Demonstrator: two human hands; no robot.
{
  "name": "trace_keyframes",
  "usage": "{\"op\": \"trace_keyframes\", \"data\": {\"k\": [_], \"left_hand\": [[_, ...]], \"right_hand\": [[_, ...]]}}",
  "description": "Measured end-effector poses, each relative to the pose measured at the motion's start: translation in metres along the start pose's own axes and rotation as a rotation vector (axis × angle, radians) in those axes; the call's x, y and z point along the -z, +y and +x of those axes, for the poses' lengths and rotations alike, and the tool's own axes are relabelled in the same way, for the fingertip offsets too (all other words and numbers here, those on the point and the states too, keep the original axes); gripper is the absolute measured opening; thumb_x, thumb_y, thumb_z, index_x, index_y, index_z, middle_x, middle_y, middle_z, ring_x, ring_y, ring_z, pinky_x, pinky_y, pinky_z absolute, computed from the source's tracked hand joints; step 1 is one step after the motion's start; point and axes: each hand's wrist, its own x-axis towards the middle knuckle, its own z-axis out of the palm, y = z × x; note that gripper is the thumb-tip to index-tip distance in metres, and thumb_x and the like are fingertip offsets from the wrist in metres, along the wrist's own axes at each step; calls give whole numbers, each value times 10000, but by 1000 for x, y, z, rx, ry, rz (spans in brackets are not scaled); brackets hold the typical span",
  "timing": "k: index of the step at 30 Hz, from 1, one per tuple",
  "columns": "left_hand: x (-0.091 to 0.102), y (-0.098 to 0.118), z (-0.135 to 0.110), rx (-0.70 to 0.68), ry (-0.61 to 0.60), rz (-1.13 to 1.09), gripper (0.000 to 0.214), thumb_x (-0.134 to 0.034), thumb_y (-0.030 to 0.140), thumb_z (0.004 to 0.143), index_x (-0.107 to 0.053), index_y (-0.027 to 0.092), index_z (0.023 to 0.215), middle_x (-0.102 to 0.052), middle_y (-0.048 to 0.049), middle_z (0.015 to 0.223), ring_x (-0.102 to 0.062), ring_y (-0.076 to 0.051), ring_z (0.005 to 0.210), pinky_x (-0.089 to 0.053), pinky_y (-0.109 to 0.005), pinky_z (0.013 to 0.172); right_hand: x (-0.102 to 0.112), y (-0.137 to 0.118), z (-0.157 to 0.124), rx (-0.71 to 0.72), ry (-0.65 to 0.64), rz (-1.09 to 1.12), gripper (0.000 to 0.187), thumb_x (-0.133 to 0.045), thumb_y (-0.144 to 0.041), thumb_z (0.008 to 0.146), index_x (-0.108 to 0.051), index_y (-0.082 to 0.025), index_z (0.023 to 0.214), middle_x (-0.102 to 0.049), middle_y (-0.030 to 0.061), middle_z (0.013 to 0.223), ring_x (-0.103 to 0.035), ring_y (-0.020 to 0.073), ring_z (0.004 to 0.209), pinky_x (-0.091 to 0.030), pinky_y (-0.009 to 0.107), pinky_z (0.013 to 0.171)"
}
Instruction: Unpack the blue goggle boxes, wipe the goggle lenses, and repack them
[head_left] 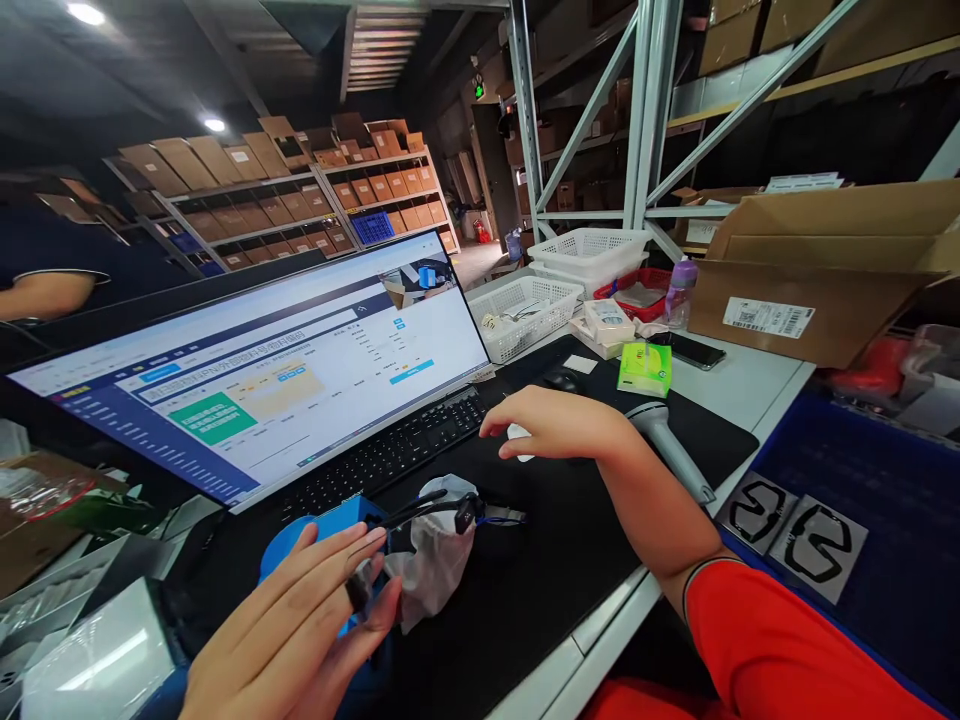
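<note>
Left hand pose: the left hand (300, 620) is held low at the near edge of the worktop (750, 385), palm turned inward, with the fingers stretched out long and nearly straight toward the right.
Left grip: it is closed in a pinch, a small black piece (358, 592) being pressed between the thumb and the fingers.
Where the piece is: it is held just above a blue object (330, 525) and against a crumpled plastic bag (431, 560). A thin black cable (427, 508) is seen running from the bag's top.
Right hand pose: the right hand (555, 425) is reached across the black mat (540, 590), palm down, wrist bent, forearm bare below a red sleeve (787, 650).
Right grip: the fingers are loosely spread and nothing is clasped. A small white object (517, 437) is only touched by the fingertips; what it is cannot be told.
Materials and shapes: the bag is thin, translucent and wrinkled. The blue object looks like smooth, rounded plastic. The mat is matte and flat.
Nearby: a grey handheld scanner (667, 450) is laid just behind the right wrist. A black keyboard (390, 450) is set below a wide, lit monitor (255, 370). A glossy green box (644, 368) is placed beyond the scanner.
</note>
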Motion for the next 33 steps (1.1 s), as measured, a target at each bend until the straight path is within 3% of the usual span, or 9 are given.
{"op": "trace_keyframes", "data": {"k": [5,11,14,16,19,21,27,30,33], "left_hand": [[-9,-7,-4,74,144,94,307,-857,-5,648,-695,109,882,-772,-107,1001,-736,-255,962,-561,-503,1066],[-14,-1,-8,246,207,218,374,-823,64,729,-725,177,1072,-772,-78,1036,-727,-245,972,-575,-480,1005],[-22,6,-10,635,385,235,259,-802,185,794,-747,216,1046,-770,-56,1047,-715,-229,973,-573,-428,961],[-28,7,-7,967,602,-14,210,-801,281,802,-761,218,999,-772,-42,1024,-720,-217,958,-578,-411,953],[-36,6,1,1262,913,-513,223,-841,349,739,-751,182,857,-774,-37,924,-735,-205,913,-607,-391,908],[-39,3,7,1353,980,-708,248,-858,355,703,-716,164,774,-774,-48,887,-742,-212,891,-627,-386,850],[-50,-5,16,1421,723,-907,575,-764,669,722,-705,122,890,-758,-153,1070,-745,-267,958,-624,-382,808],[-51,2,11,1348,309,-832,770,-528,828,795,-677,127,1076,-751,-157,1063,-742,-240,799,-601,-371,714],[-51,22,1,1212,-134,-368,583,-517,678,898,-614,177,1178,-737,-65,856,-675,-204,634,-503,-318,589]], "right_hand": [[-2,2,1,-1,-11,5,234,-720,-167,895,-741,-151,1127,-765,94,1123,-700,234,1034,-470,287,833],[-20,-17,13,94,34,9,170,-680,-66,861,-766,-161,973,-771,63,1000,-702,221,962,-476,304,859],[-49,-38,29,287,209,73,382,-662,-77,880,-681,-203,1240,-748,47,1110,-685,190,1031,-486,282,900],[-74,-50,39,434,291,4,481,-648,-121,906,-594,-231,1371,-730,37,1104,-678,169,944,-497,267,808],[-103,-58,50,604,442,-273,332,-557,-174,978,-641,-215,1297,-681,24,867,-611,163,715,-417,281,604],[-110,-59,52,653,557,-439,225,-503,-181,1015,-706,-196,1110,-598,-1,701,-552,151,623,-348,286,554],[-90,-51,45,591,615,-457,247,-490,-269,1037,-681,-170,916,-583,6,652,-536,143,596,-321,291,543],[-71,-35,44,289,546,-49,165,-502,-214,993,-655,-180,943,-666,29,761,-596,136,645,-411,261,598],[-47,-13,42,-73,552,507,156,-506,-280,963,-626,-185,935,-652,-8,701,-583,102,517,-424,224,533]]}}
